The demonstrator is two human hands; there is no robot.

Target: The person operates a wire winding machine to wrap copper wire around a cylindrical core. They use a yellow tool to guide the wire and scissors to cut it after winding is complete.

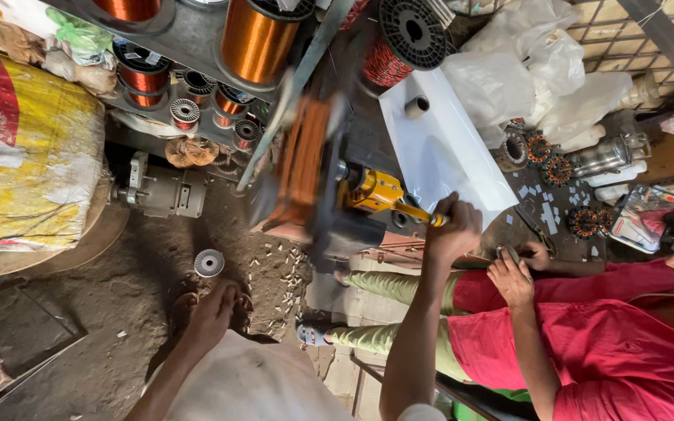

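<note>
**Hand-cranking a coil winder**

The right hand [452, 226] is fisted around the yellow crank handle [388, 199], mid-turn. The left hand [214, 308] rests spread on the knee. The next turn likely needs steady rotation. Ahead, the coil winder [306, 168] carries blurred orange copper wire; wire spools [255, 39] stand beyond.

Bulging yellow-red-white printed sack [29, 148] at left edge; white plastic bags [555, 74] piled upper right.

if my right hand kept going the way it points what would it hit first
Probably the yellow crank of the winding machine: your right hand already grips its handle, pointing up-left along it. Depth is hard to judge.
</note>
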